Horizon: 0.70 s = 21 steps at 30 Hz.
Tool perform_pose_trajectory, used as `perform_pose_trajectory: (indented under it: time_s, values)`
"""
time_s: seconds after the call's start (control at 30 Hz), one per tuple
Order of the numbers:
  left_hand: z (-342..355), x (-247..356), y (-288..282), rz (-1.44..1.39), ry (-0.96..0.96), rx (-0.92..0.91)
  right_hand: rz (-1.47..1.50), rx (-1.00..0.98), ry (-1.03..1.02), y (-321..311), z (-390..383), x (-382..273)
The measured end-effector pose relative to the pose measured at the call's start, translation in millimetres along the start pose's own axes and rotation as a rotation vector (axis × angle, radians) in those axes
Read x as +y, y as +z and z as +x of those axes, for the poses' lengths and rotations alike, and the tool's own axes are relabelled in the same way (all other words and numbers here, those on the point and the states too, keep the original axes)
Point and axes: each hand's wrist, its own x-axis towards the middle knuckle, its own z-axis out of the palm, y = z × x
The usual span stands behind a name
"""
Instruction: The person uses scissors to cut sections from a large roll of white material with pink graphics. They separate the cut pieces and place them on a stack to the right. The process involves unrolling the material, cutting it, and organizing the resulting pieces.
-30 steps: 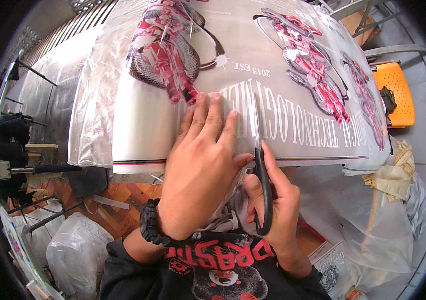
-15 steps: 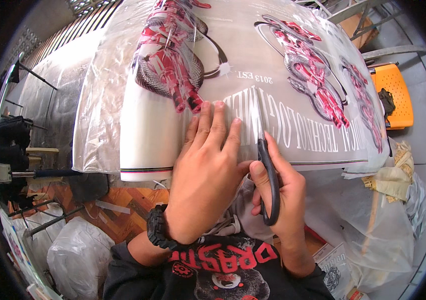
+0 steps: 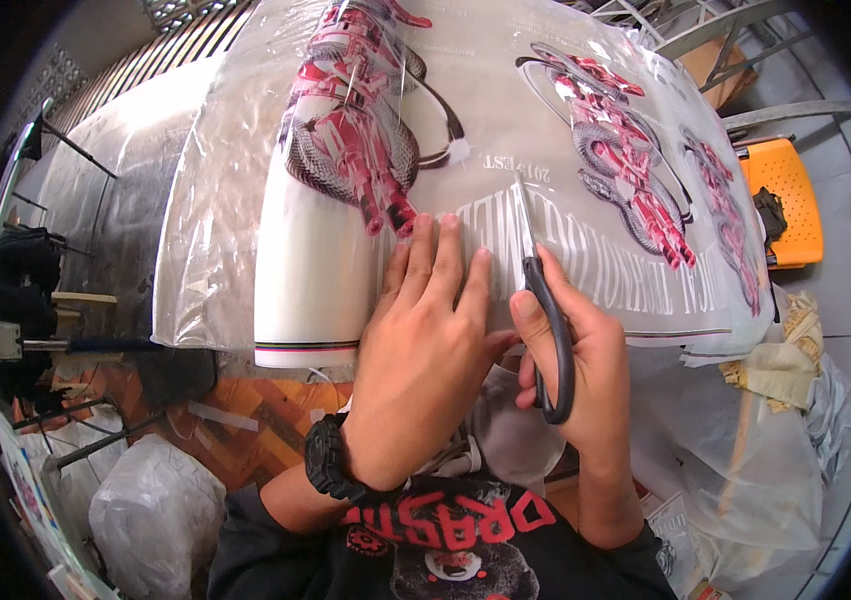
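My left hand (image 3: 426,340) lies palm-down with spread fingers on a printed translucent film sheet (image 3: 486,110), just right of its rolled white edge (image 3: 311,290); a black band circles the wrist. My right hand (image 3: 581,370) is closed round the black handle of scissors (image 3: 559,340), whose steel blades point up the sheet just right of my left fingertips, over white lettering. Whether the blades are cutting the film is unclear. The sheet carries red-and-grey graphics (image 3: 351,140) and lies on crinkled clear plastic (image 3: 196,260) over a table.
An orange perforated plastic chair (image 3: 791,190) with a dark item stands at right, near metal frames (image 3: 786,115). Crumpled wrapping (image 3: 786,350) lies below it. Racks with dark items (image 3: 26,280) and a clear bag (image 3: 156,510) are at left. Parquet floor (image 3: 266,410) shows below.
My left hand has shifted slightly right. My right hand and the scissors have moved right and up the picture. The printed sheet appears a little farther right and lower.
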Motion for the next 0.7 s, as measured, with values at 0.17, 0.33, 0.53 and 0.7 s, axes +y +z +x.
perform_pose_trajectory:
  time_s: [0.17,0.33,0.53,0.7]
  values:
    - [0,1,-1,0.003,0.01,-0.001,-0.011,0.003,-0.02,-2,7,-2]
    - [0,1,-1,-0.008,0.004,0.006,-0.012,-0.016,-0.035,-4,19,-6]
    - [0,2,-3,0.0,0.002,0.005,0.0,-0.018,-0.076,-3,34,-7]
    - [0,2,0,-0.006,0.02,0.008,-0.036,-0.029,-0.102,-5,54,-11]
